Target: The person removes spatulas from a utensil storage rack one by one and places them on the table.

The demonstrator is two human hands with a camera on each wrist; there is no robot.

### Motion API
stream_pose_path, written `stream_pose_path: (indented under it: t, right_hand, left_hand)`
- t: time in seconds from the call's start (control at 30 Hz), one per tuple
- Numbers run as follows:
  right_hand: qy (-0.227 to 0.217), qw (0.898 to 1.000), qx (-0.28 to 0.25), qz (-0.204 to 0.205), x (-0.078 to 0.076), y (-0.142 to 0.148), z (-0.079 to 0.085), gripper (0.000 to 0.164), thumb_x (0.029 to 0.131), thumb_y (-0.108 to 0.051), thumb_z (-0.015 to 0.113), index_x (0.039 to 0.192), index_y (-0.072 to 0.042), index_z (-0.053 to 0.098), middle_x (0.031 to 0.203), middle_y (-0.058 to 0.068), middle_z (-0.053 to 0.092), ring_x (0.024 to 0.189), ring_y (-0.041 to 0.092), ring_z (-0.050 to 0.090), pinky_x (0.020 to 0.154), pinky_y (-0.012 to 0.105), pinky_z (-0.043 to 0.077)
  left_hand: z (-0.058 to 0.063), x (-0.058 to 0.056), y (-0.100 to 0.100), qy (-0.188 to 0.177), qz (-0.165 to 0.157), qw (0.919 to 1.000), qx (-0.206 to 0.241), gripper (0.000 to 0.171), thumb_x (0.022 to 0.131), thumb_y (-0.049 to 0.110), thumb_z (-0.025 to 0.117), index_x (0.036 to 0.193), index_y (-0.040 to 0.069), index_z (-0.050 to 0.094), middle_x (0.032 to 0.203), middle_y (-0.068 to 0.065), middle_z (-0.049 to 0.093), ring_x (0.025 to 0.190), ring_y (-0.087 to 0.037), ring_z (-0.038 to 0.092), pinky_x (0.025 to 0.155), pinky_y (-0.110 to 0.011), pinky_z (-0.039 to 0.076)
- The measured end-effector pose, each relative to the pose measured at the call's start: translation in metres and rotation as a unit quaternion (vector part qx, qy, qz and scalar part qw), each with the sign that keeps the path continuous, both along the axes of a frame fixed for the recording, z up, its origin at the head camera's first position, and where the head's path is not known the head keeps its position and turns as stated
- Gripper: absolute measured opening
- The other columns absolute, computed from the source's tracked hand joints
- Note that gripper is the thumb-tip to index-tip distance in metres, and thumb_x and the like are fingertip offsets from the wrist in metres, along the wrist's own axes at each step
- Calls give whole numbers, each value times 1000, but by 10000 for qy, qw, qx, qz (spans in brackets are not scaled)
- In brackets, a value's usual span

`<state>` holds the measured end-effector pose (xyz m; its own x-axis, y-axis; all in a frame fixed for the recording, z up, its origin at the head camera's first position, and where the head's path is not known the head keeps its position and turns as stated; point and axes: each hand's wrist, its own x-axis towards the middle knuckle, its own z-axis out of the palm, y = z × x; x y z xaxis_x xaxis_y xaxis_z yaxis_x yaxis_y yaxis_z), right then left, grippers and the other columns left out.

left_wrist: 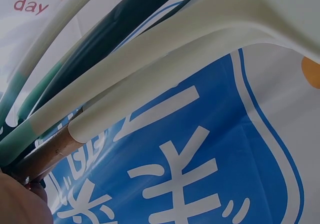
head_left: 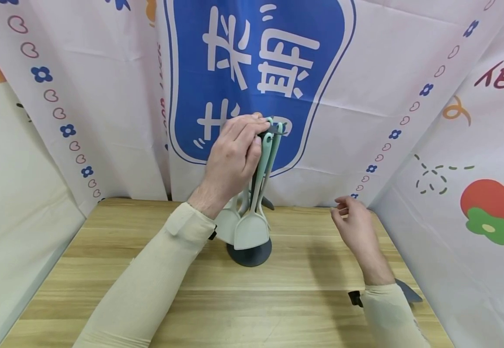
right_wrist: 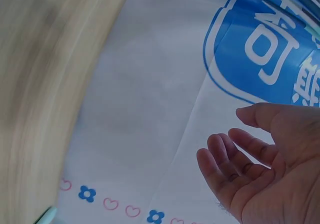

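Note:
A utensil stand with a round dark base (head_left: pixel 249 256) stands upright on the table, hung with several kitchen utensils. In front hangs a pale turner (head_left: pixel 252 231) with a green handle. My left hand (head_left: pixel 234 150) is at the top of the stand, its fingers curled round the brown handle (left_wrist: pixel 55 151) of a pale utensil. That utensil's head is partly hidden behind my wrist and the turner. Over the table's back right part, my right hand (head_left: pixel 356 224) hovers with loosely bent fingers, holding nothing; the right wrist view shows its palm bare.
Beneath my right forearm, a dark flat piece (head_left: pixel 408 292) lies on the wooden table (head_left: pixel 287 309), mostly hidden. Printed white cloth (head_left: pixel 391 63) hangs behind and at both sides. Another dark utensil head (head_left: pixel 268 204) sticks out at the stand's right.

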<state>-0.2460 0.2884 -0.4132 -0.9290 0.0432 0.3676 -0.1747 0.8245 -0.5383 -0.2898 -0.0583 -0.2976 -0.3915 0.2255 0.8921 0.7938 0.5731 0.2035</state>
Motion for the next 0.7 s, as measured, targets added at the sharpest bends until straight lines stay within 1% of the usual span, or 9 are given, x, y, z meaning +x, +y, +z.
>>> stream_pose_path:
  t: [0.17, 0.3, 0.43, 0.57, 0.7]
  right_hand:
    - [272, 9995, -100, 85, -3, -15, 1, 28, 113, -8, 70, 137, 6, 75, 125, 26, 79, 114, 44, 82, 98, 62, 71]
    - [370, 9988, -238, 196, -4, -28, 4, 28, 113, -7, 70, 138, 6, 74, 127, 26, 78, 114, 44, 82, 99, 62, 72]
    - [378, 9981, -381, 312, -3, -41, 8, 28, 114, -8, 71, 138, 6, 73, 128, 25, 77, 116, 44, 81, 102, 60, 73]
    - [295, 9973, -540, 394, -3, -52, 12, 28, 115, -8, 70, 139, 5, 73, 129, 25, 75, 118, 43, 81, 106, 59, 72]
    - [226, 9963, -657, 505, -5, -63, 16, 29, 115, -8, 70, 140, 5, 72, 131, 25, 75, 119, 43, 80, 108, 60, 71]
  left_hand:
    - [0, 0, 0, -11, 7, 10000, -4, 44, 121, 18, 43, 148, 3, 75, 157, -17, 74, 157, -36, 64, 143, -40, 44]
    - [0, 0, 0, -10, -3, 10000, 19, 44, 121, 17, 44, 148, 3, 75, 156, -18, 74, 157, -36, 64, 144, -41, 44]
    - [0, 0, 1, -20, -2, 10000, 32, 44, 121, 17, 44, 148, 3, 75, 156, -18, 74, 157, -36, 64, 144, -41, 44]
    - [0, 0, 1, -46, 8, 10000, 44, 44, 121, 18, 44, 148, 3, 75, 156, -18, 74, 157, -36, 63, 143, -41, 44]
    - [-1, 0, 1, -53, 12, 10000, 48, 44, 121, 18, 44, 148, 2, 75, 156, -18, 74, 157, -36, 63, 144, -40, 44]
